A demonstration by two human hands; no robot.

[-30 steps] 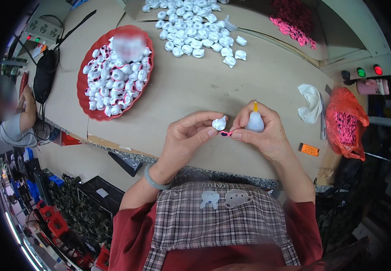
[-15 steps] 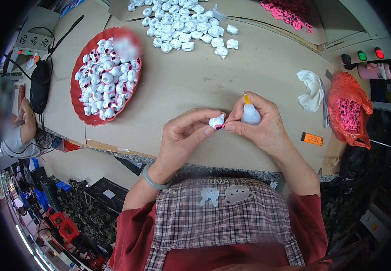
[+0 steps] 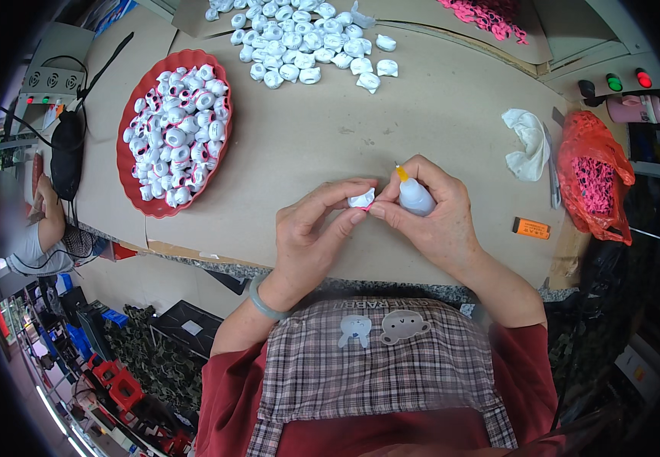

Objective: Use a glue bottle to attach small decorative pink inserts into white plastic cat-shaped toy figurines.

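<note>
Between thumb and fingers, my left hand pinches a small white figure head with pointed tips. A thin pink piece shows along its lower edge, where the right thumb and fingertip touch it. My right hand is closed round a pale squeeze bottle with a narrow yellow nozzle. The nozzle points up and away, clear of the white head. Fingers hide part of both the head and the pink piece.
On the left stands a red scalloped bowl of white heads with pink pieces. Plain white heads lie at the back. To the right are a crumpled white cloth, an orange box and a red bag of pink pieces. Another person sits far left.
The white head has turned in my fingers, so its dark-and-pink part shows less. In my right hand the bottle has tipped, its nozzle now leaning further left.
</note>
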